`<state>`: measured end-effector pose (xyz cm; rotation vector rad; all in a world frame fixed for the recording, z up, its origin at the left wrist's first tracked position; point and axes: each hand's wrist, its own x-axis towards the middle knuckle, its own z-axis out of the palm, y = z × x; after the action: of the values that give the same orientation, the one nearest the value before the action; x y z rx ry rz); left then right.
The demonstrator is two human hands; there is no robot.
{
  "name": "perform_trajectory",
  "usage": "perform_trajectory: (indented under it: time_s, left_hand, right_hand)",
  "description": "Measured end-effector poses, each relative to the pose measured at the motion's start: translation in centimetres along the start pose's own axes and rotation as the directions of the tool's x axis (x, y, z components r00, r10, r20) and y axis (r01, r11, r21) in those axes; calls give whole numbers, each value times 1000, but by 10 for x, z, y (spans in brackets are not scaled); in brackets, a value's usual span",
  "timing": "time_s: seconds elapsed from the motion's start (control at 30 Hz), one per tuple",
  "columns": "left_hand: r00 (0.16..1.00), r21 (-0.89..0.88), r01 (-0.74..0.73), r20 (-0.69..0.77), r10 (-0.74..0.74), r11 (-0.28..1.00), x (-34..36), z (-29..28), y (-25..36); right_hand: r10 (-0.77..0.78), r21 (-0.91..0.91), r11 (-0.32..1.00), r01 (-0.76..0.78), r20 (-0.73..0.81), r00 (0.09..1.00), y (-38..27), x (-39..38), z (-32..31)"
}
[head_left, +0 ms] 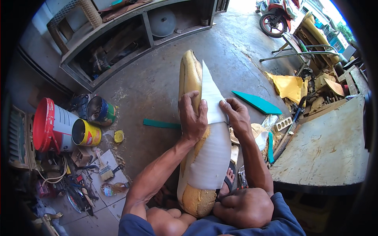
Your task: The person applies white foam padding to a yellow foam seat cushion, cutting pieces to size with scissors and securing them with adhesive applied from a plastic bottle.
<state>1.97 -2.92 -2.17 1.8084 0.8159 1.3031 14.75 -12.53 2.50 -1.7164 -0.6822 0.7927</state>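
A long motorcycle seat foam (199, 198), yellowish and rough at its near end, stands between my knees and points away from me. White sheet padding (208, 157) covers much of its middle. A loose, pointed flap of white foam sheet (210, 88) lies over the far part. My left hand (193, 120) is closed at the flap's left edge, thumb on the white and fingers curled against the seat. On the right edge, my right hand (236, 114) pinches the sheet between thumb and fingers. The seat's underside is hidden.
Left are a red-rimmed bucket (59, 126), a yellow can (86, 133), a paintbrush (104, 169) and scattered tools. Green offcuts (258, 103) lie on the floor. A worktable (323, 145) stands right, a low shelf unit (147, 29) far left, and a motorcycle (273, 21) far right.
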Motion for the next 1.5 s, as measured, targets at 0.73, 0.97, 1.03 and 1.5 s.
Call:
perform_trajectory:
  time_s: [0.73,0.97,1.03,1.5]
  left_hand:
    - [997,-222,55,61,-43,973,-3,-4,-6]
    - [994,-45,13,107,-9,999,2,-7,-2]
    - [993,-34,16,115,-12,999,3,-6,-1]
    - [907,-12,9,422,-3,1000,16,-31,-9]
  right_hand:
    - [-127,-262,960,95,-106,986,8,0,4]
    - [-163,-250,961,116,-176,971,9,-9,13]
    - [-198,-282,949,141,-185,963,12,-10,12]
    - [-140,-255,960,112,-95,986,7,-8,-10]
